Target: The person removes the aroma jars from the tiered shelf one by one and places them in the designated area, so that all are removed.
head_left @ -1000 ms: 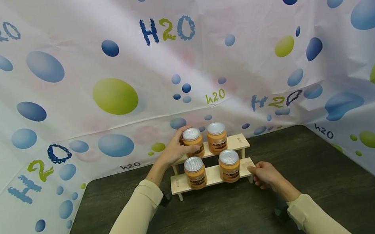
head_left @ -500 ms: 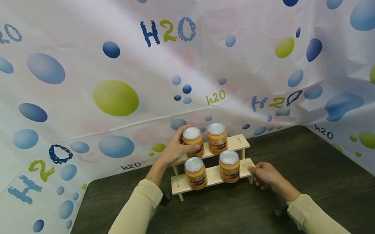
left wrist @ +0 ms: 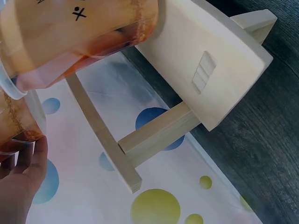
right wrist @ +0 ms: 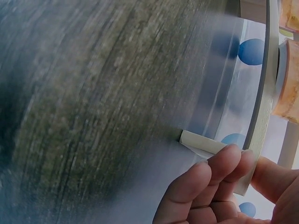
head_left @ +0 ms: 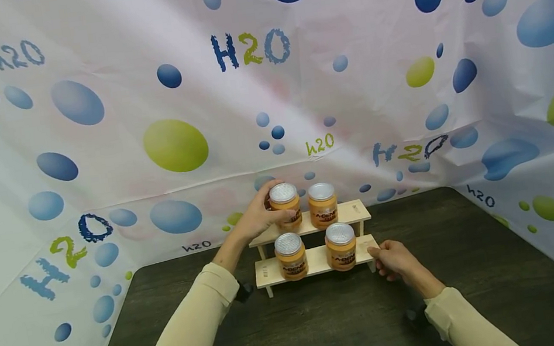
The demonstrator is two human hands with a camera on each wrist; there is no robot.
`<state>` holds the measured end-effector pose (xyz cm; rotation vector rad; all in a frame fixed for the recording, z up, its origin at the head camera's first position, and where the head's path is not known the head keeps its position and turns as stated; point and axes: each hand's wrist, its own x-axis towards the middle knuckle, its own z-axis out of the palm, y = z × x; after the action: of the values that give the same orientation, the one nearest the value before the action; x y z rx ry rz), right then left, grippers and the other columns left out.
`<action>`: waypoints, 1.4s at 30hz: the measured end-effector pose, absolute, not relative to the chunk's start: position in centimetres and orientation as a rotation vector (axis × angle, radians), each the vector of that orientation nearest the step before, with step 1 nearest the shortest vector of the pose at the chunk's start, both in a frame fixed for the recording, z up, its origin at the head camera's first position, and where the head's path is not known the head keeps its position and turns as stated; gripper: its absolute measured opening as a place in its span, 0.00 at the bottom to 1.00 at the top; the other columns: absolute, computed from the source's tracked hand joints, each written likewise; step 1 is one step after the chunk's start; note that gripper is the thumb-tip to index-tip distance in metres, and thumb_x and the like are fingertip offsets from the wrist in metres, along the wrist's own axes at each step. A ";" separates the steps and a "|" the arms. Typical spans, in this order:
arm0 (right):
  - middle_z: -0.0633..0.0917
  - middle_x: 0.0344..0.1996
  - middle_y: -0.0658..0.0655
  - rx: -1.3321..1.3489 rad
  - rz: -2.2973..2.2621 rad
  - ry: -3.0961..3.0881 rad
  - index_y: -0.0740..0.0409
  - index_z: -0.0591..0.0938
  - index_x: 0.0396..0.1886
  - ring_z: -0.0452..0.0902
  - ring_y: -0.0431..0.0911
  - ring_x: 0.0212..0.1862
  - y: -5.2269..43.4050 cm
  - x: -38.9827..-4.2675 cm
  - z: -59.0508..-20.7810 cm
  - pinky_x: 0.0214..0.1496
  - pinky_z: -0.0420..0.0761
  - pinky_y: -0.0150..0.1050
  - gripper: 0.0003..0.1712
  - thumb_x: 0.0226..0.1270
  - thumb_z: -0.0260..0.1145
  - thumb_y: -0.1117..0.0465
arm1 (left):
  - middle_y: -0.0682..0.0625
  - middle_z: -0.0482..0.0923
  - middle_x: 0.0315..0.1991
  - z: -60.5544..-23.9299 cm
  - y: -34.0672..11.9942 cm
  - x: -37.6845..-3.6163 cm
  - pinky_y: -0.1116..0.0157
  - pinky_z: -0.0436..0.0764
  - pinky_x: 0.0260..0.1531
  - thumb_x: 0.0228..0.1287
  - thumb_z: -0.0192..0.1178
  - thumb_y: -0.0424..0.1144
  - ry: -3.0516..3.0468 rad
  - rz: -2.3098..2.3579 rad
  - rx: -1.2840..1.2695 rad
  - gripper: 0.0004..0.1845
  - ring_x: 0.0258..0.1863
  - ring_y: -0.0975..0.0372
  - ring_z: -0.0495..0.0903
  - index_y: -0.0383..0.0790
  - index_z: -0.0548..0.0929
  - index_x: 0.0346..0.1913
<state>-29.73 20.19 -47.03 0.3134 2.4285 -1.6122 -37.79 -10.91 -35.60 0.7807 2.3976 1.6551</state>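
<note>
A two-tier wooden shelf [head_left: 354,210] stands on the dark table and carries orange jars with silver lids. My left hand [head_left: 272,209] grips the upper left jar [head_left: 285,202], which is raised slightly off the top tier. Beside it stands the upper right jar [head_left: 323,205]; two more jars [head_left: 291,255] [head_left: 341,245] sit on the lower tier. My right hand [head_left: 377,253] pinches the right end of the lower plank [right wrist: 254,154], with its fingers [right wrist: 219,179] curled over the edge. In the left wrist view my fingers [left wrist: 23,186] touch the held jar [left wrist: 14,123] beside the plank's left end [left wrist: 210,60].
The dark wood table [head_left: 330,325] stretches toward me in front of the shelf. A white sheet [head_left: 268,109] printed with blue and green bubbles walls in the back and both sides, close behind the shelf.
The upper left jar has risen a little in my left hand. My right hand has stayed at the shelf's right end.
</note>
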 end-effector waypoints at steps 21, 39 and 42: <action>0.76 0.20 0.50 0.278 -1.619 2.435 0.60 0.72 0.34 0.73 0.43 0.24 20.1 -29.6 -46.8 0.26 0.76 0.38 0.17 0.80 0.54 0.52 | 0.38 0.69 0.66 -34.4 -11.0 -37.1 0.48 0.76 0.62 0.62 0.69 0.34 2.445 1.641 0.812 0.43 0.65 0.46 0.73 0.42 0.58 0.76; 0.76 0.20 0.50 0.283 -1.615 2.420 0.60 0.72 0.36 0.74 0.43 0.24 20.3 -29.7 -47.0 0.26 0.76 0.37 0.16 0.80 0.53 0.52 | 0.38 0.70 0.65 -33.4 -11.5 -36.8 0.47 0.76 0.62 0.62 0.69 0.31 2.456 1.686 0.817 0.43 0.64 0.45 0.73 0.41 0.58 0.76; 0.76 0.20 0.50 0.295 -1.611 2.415 0.60 0.72 0.36 0.74 0.43 0.24 20.3 -29.8 -46.9 0.26 0.76 0.37 0.16 0.80 0.53 0.52 | 0.38 0.70 0.66 -33.3 -11.7 -36.8 0.47 0.76 0.62 0.62 0.69 0.31 2.461 1.678 0.823 0.43 0.64 0.45 0.73 0.41 0.57 0.76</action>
<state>-29.77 20.30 -46.95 0.2947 2.4155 -1.6105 -36.78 -11.66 -33.34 0.8226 2.4606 1.6782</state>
